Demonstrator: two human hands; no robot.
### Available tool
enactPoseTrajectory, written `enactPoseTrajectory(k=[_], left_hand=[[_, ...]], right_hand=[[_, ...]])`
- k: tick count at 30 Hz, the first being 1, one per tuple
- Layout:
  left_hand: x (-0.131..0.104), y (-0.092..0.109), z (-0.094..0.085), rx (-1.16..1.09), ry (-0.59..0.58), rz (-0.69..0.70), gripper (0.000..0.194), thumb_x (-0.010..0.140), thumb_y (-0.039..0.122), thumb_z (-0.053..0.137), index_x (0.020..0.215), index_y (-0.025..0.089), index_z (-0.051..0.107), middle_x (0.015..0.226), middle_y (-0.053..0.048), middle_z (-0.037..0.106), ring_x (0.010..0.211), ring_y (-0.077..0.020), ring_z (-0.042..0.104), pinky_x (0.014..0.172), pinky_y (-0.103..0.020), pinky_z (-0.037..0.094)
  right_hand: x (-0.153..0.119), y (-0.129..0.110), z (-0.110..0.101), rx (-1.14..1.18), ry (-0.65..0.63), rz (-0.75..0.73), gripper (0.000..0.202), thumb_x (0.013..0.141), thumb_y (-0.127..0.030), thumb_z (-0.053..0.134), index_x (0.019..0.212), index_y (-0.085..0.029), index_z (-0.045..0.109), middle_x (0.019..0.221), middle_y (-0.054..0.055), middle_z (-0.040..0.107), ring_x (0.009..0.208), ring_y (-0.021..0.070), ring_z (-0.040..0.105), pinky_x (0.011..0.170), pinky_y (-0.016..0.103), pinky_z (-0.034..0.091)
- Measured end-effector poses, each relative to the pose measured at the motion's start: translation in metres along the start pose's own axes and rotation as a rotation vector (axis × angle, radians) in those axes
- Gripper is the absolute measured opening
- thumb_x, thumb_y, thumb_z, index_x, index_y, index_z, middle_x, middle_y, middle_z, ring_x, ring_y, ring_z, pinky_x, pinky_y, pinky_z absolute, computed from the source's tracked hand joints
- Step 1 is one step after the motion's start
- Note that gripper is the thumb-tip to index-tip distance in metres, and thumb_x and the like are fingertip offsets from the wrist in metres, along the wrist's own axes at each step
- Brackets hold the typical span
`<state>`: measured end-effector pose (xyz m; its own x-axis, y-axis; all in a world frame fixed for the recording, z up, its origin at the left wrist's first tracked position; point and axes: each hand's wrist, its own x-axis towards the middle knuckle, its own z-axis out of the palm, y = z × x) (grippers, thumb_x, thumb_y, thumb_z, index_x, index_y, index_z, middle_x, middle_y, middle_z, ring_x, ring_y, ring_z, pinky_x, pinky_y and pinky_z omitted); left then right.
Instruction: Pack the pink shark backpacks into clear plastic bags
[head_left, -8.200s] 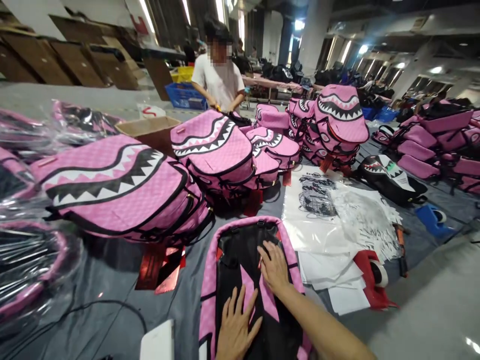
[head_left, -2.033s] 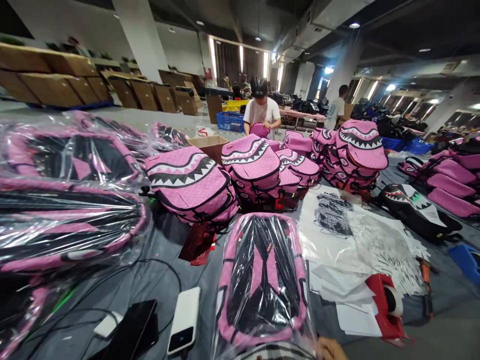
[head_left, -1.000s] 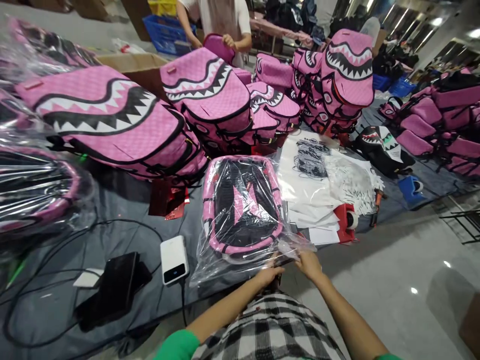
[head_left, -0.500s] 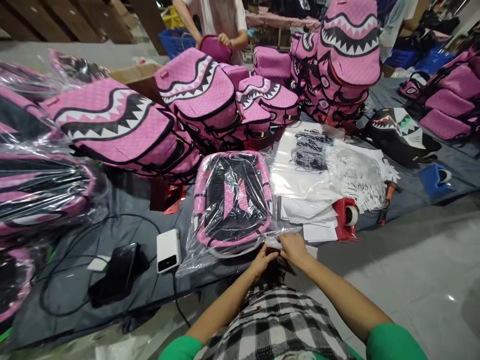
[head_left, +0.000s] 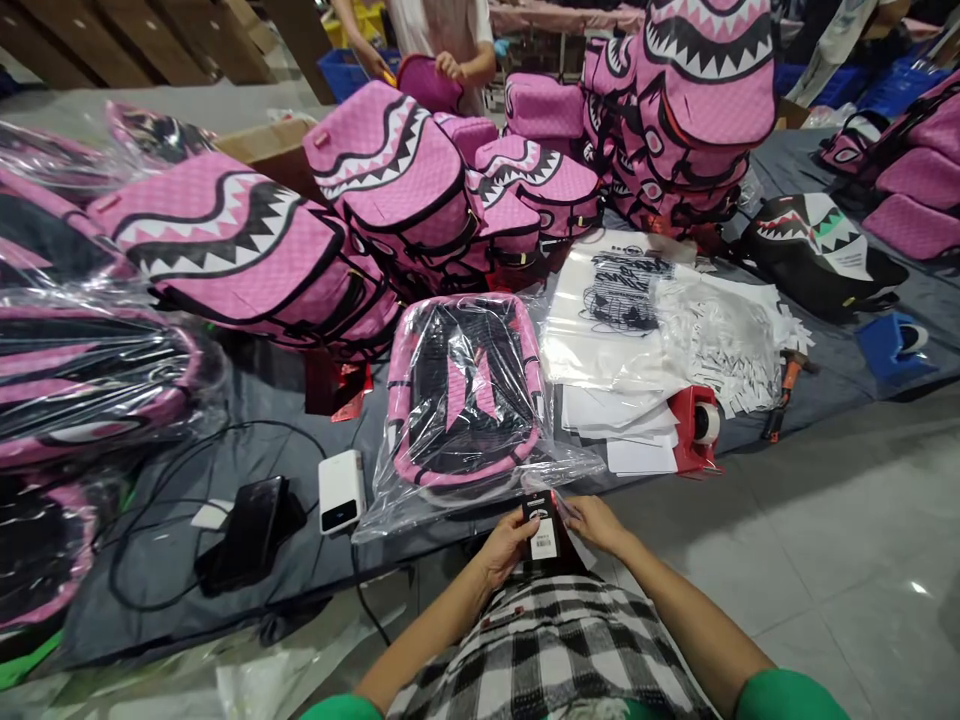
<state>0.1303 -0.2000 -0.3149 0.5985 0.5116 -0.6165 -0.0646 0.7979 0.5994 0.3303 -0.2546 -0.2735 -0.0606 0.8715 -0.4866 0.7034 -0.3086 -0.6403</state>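
My left hand [head_left: 504,548] is closed on a black hang tag [head_left: 535,506] with a white barcode label, held just in front of the checked apron [head_left: 562,625]. Close beside it, the fingers of my right hand [head_left: 598,524] are pinched at the tag's right side, on a thin pale piece that I cannot make out. Beyond my hands a pink and black backpack [head_left: 469,400] lies on the table inside a clear plastic bag [head_left: 409,515], straps facing up. The bag's loose end points towards me.
Pink shark-mouth backpacks [head_left: 225,240] line the back. Right of the bagged one are white papers [head_left: 619,415], a red tape dispenser [head_left: 694,430] and a hammer [head_left: 784,395]. To the left are a power bank [head_left: 341,490], a phone [head_left: 251,520] and cables. A person [head_left: 442,45] stands opposite.
Both hands have drawn back from the bag's loose end towards my body. The hang tag has come into clear view between them, its label facing up.
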Motion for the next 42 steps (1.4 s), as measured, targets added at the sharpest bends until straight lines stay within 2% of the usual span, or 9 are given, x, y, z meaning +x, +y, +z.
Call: enactPoseTrajectory(k=[10,14,18,23,26,29,33,36,42], left_hand=[[0.014,-0.01,0.005,0.199,0.11,0.055,0.058,0.054,0.06,0.09,0.086,0.013,0.078,0.078,-0.007,0.074,0.069,-0.0188,0.064,0.072,-0.031,0.051],[0.015,-0.027,0.006,0.355,0.126,0.081,0.067,0.056,0.074,0.079,0.084,0.014,0.076,0.076,-0.006,0.073,0.065,-0.019,0.062,0.064,-0.029,0.049],[0.004,-0.027,0.002,0.602,-0.031,0.018,0.072,0.064,0.086,0.06,0.072,0.015,0.072,0.054,-0.002,0.061,0.047,-0.0158,0.051,0.052,-0.029,0.043],[-0.015,0.016,-0.01,1.007,-0.296,0.071,0.036,0.073,0.055,0.075,0.061,0.021,0.07,0.05,-0.001,0.058,0.05,-0.0185,0.056,0.061,-0.03,0.044],[-0.012,0.044,-0.003,1.178,-0.349,0.216,0.012,0.08,0.034,0.071,0.082,0.023,0.075,0.077,-0.007,0.071,0.084,-0.0273,0.067,0.086,-0.035,0.046],[0.014,0.052,0.023,1.382,-0.477,0.47,0.035,0.088,0.019,0.059,0.121,0.025,0.068,0.123,-0.012,0.068,0.124,-0.0305,0.055,0.107,-0.042,0.035],[0.067,0.033,0.055,1.636,-0.741,0.684,0.005,0.085,0.02,0.068,0.086,0.021,0.072,0.083,-0.01,0.072,0.091,-0.0248,0.066,0.089,-0.037,0.049],[0.087,0.018,0.056,1.698,-0.818,0.715,0.025,0.09,0.034,0.069,0.071,0.018,0.064,0.067,-0.001,0.065,0.068,-0.0152,0.062,0.075,-0.032,0.053],[0.058,0.03,0.03,1.814,-0.916,0.894,0.023,0.099,0.026,0.053,0.085,0.017,0.069,0.074,-0.003,0.07,0.069,-0.0148,0.065,0.071,-0.029,0.053]], right_hand=[[-0.016,0.025,0.021,0.389,0.062,-0.033,0.06,0.1,-0.054,0.025,0.1,-0.015,0.07,0.091,0.005,0.072,0.084,0.021,0.064,0.075,0.029,0.05],[-0.013,0.028,0.037,0.341,0.195,0.095,0.042,0.091,-0.054,0.051,0.09,-0.016,0.068,0.081,0.003,0.068,0.076,0.0195,0.06,0.067,0.026,0.044],[-0.015,0.025,0.051,0.265,0.286,0.162,0.023,0.083,-0.042,0.064,0.082,-0.019,0.063,0.071,-0.002,0.063,0.068,0.0155,0.055,0.064,0.024,0.039],[-0.026,0.025,0.056,0.162,0.351,0.195,0.023,0.097,-0.039,0.045,0.096,-0.021,0.059,0.077,0.0,0.065,0.068,0.0168,0.059,0.066,0.025,0.04],[-0.028,0.027,0.058,0.079,0.376,0.23,0.024,0.099,-0.036,0.042,0.104,-0.02,0.059,0.078,0.004,0.069,0.069,0.0202,0.065,0.064,0.026,0.041],[-0.029,0.027,0.064,-0.014,0.385,0.237,0.024,0.095,-0.027,0.049,0.115,-0.018,0.059,0.077,0.008,0.073,0.069,0.0237,0.069,0.062,0.026,0.041],[-0.041,0.023,0.08,-0.122,0.426,0.147,0.029,0.091,-0.021,0.054,0.12,-0.017,0.06,0.087,0.011,0.077,0.074,0.0238,0.073,0.061,0.025,0.043],[-0.066,0.025,0.087,-0.175,0.47,0.034,0.022,0.096,-0.025,0.049,0.113,-0.02,0.063,0.084,0.006,0.077,0.067,0.0191,0.072,0.056,0.023,0.043],[-0.078,0.015,0.034,-0.248,0.794,-0.185,0.025,0.1,-0.029,0.049,0.115,-0.02,0.067,0.101,0.01,0.074,0.091,0.0208,0.071,0.083,0.031,0.053]])
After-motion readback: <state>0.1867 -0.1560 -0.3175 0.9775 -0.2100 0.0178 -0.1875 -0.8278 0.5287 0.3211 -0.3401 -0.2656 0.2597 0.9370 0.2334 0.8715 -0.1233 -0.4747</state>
